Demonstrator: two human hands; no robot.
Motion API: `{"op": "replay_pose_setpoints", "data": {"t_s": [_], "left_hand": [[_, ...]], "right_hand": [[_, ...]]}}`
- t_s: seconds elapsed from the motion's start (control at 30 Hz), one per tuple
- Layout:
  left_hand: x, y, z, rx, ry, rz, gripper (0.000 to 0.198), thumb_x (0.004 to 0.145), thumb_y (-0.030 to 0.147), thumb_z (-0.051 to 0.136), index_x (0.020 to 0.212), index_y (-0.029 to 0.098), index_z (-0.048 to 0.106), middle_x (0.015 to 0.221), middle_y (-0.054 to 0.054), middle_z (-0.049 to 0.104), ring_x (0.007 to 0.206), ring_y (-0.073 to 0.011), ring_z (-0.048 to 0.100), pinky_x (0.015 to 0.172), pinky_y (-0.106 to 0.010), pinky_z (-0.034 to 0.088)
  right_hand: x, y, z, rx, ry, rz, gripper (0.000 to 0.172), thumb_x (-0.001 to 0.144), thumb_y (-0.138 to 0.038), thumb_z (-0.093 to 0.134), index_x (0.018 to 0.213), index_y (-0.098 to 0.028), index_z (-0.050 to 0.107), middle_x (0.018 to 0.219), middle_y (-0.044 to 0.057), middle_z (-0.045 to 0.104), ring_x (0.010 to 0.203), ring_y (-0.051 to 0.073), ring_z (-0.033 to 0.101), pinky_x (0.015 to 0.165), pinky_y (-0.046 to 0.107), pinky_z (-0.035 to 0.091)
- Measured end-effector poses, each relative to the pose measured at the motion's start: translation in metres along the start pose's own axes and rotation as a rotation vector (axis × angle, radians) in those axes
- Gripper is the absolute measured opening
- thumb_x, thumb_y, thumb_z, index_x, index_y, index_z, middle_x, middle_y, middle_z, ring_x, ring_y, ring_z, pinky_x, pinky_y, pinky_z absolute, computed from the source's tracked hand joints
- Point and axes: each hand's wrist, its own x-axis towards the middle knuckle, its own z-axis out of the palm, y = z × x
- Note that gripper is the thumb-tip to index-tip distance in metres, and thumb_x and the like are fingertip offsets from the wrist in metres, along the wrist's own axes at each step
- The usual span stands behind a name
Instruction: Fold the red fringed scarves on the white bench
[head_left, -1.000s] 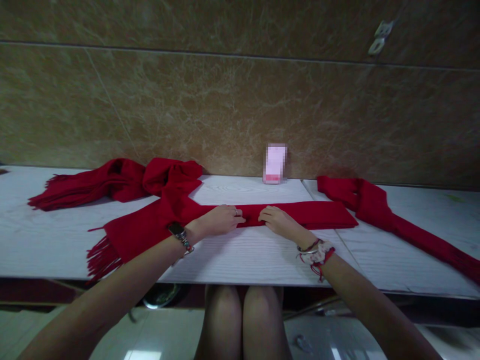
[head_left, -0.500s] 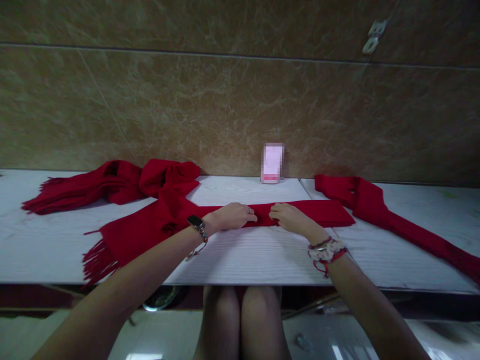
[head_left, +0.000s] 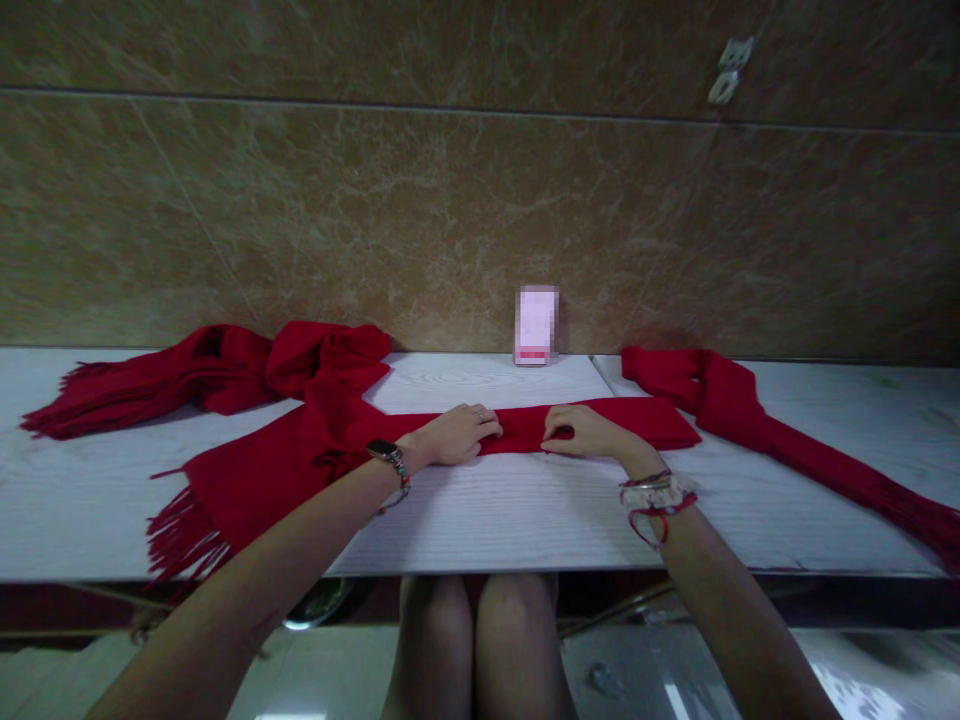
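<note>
- Long red woollen scarf, folded into a narrow band (head_left: 517,428), lies flat across the middle of the white wood-grain tabletop (head_left: 495,520), running left to right; its fringed end (head_left: 187,530) reaches the near edge at the left and hangs slightly over it.
- Left hand (head_left: 454,436): palm down on the band, fingers extended and close together, pressing the cloth; nothing is gripped. A ring shows on one finger, a dark watch (head_left: 384,452) on the wrist.
- Right hand (head_left: 585,432): resting on the band just right of the left hand, fingers curled, tips on the near edge of the cloth; cannot tell whether it pinches the fabric. Red-and-white bracelets (head_left: 654,494) on the wrist.
- The hands are near each other, with a short stretch of scarf between them.
- Second red scarf, bunched (head_left: 217,368), lies near the far left edge of the tabletop.
- Third red scarf (head_left: 757,430) runs from the far edge diagonally toward the right near corner.
- Small pink upright card, blurred (head_left: 536,326), stands at the far edge against the brown marble wall (head_left: 450,210).
</note>
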Motion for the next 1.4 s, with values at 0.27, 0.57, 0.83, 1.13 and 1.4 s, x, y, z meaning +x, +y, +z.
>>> {"op": "replay_pose_setpoints", "data": {"t_s": [0.27, 0.57, 0.83, 1.13, 1.4], "left_hand": [[-0.021, -0.014, -0.009, 0.094, -0.054, -0.036, 0.022, 0.074, 0.015, 0.045, 0.091, 0.016, 0.058, 0.100, -0.008, 0.059, 0.093, -0.0208, 0.052, 0.081, -0.033, 0.040], [-0.021, -0.014, -0.013, 0.022, -0.095, 0.053, 0.037, 0.075, 0.009, 0.044, 0.109, 0.016, 0.054, 0.111, -0.006, 0.058, 0.101, -0.0165, 0.050, 0.088, -0.027, 0.037], [-0.057, -0.033, -0.021, 0.179, -0.107, -0.080, 0.021, 0.080, 0.013, 0.043, 0.091, 0.015, 0.061, 0.098, -0.009, 0.062, 0.088, -0.0184, 0.056, 0.081, -0.030, 0.042], [-0.069, -0.020, 0.002, -0.095, -0.131, -0.114, 0.044, 0.091, 0.028, 0.033, 0.135, 0.026, 0.028, 0.142, -0.006, 0.029, 0.131, -0.0210, 0.021, 0.102, -0.042, 0.021], [-0.074, -0.020, -0.010, -0.110, -0.160, -0.155, 0.036, 0.092, 0.033, 0.030, 0.126, 0.029, 0.044, 0.140, -0.007, 0.032, 0.128, -0.0238, 0.027, 0.100, -0.041, 0.025]], "right_hand": [[0.007, 0.009, 0.012, -0.043, 0.068, 0.048, 0.010, 0.071, -0.012, 0.057, 0.061, -0.016, 0.056, 0.068, 0.002, 0.057, 0.066, 0.013, 0.050, 0.065, 0.026, 0.040], [0.006, 0.012, 0.012, -0.019, 0.021, 0.034, 0.007, 0.074, -0.015, 0.057, 0.067, -0.015, 0.058, 0.072, 0.002, 0.058, 0.068, 0.013, 0.051, 0.066, 0.026, 0.041], [0.007, 0.007, 0.012, -0.068, 0.073, 0.009, 0.005, 0.074, -0.015, 0.057, 0.072, -0.014, 0.062, 0.074, 0.005, 0.061, 0.071, 0.015, 0.054, 0.068, 0.029, 0.044], [0.009, -0.025, 0.035, -0.213, -0.080, -0.073, 0.041, 0.091, -0.034, 0.033, 0.131, -0.027, 0.036, 0.139, 0.005, 0.036, 0.130, 0.021, 0.025, 0.103, 0.052, 0.019], [0.014, -0.025, 0.033, -0.163, 0.031, -0.099, 0.040, 0.085, -0.031, 0.048, 0.123, -0.020, 0.049, 0.132, 0.010, 0.045, 0.125, 0.022, 0.034, 0.102, 0.044, 0.029]]}}
